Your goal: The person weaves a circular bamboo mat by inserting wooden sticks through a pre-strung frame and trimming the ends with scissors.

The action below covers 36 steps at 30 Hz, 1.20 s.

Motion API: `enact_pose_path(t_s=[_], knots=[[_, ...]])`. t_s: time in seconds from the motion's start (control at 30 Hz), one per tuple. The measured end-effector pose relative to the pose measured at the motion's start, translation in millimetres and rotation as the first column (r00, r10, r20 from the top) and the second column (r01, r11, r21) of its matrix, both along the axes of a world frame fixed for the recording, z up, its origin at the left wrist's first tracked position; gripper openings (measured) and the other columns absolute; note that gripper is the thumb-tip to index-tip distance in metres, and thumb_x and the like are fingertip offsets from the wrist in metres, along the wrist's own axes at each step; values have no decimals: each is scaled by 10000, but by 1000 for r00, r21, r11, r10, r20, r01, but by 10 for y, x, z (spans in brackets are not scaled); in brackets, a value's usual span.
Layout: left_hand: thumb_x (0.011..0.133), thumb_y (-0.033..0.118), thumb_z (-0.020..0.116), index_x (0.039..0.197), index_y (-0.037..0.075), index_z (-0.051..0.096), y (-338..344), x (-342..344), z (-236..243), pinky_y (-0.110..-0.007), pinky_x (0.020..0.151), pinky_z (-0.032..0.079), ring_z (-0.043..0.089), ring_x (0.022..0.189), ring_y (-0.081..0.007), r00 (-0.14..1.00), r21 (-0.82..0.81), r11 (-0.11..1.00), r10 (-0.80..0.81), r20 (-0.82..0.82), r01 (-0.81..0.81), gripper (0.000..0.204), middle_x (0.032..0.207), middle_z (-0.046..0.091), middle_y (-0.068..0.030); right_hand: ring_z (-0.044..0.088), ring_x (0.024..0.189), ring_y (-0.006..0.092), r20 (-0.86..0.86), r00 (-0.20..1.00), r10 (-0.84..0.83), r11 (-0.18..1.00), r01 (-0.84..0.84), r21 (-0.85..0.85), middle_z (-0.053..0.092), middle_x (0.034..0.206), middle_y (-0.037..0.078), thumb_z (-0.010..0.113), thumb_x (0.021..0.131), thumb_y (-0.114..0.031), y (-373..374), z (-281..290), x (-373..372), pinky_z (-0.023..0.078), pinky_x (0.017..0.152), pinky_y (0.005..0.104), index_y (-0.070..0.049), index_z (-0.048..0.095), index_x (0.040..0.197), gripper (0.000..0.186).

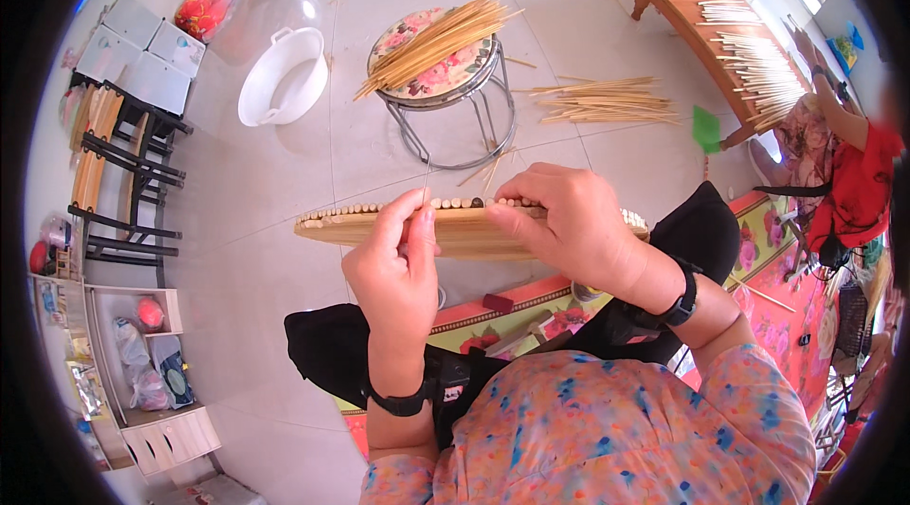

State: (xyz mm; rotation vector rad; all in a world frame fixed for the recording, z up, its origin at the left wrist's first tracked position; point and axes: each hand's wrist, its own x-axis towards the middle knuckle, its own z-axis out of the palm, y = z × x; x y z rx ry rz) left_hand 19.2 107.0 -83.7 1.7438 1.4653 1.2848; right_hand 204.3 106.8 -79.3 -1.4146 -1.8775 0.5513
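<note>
Across my lap, seen nearly edge-on, is a panel of pale wooden sticks (464,238) set side by side, their round ends in a row along the far edge. One end in the row looks dark. My left hand (398,254) is closed in a pinch at the left part of that edge, on a thin needle-like strand (427,175) that sticks up above the fingertips. My right hand (569,221) grips the panel right of the middle, its thumb on the near side and fingers over the top. The panel's underside is hidden.
A round stool (393,45) ahead bears a bundle of sticks (441,43); more sticks (607,100) lie on the floor. A white basin (248,98) stands left of it. At right are a wooden bench (682,17) with pale sticks and another person's arm (839,112).
</note>
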Motion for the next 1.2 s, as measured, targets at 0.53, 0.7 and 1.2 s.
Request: enact_pose_path(t_s=[0.53,0.7,1.2], knots=[[879,-18,597,1004,-33,644,-1,-22,-12,-192,493,389,520,530,-51,999,53,998,-15,-29,17,134,625,594,-24,606,628,288,-202,978,61,993,-79,-83,637,731,97,750,743,-238,77,-13,64,482,562,348,-63,703,808,193],[881,0,607,992,-23,650,52,-2,13,-198,497,390,518,529,-53,999,7,1000,-27,29,27,121,620,592,-21,612,639,304,-175,980,92,968,-129,-216,644,747,140,648,846,-290,165,74,94,484,598,357,-28,680,826,265],[884,15,615,1006,-11,644,39,-16,-52,-198,493,393,530,542,-37,998,53,997,-54,-44,57,128,615,584,-8,631,697,343,58,989,139,990,-140,9,646,755,149,632,845,-283,178,66,-148,496,605,406,-53,664,885,235]])
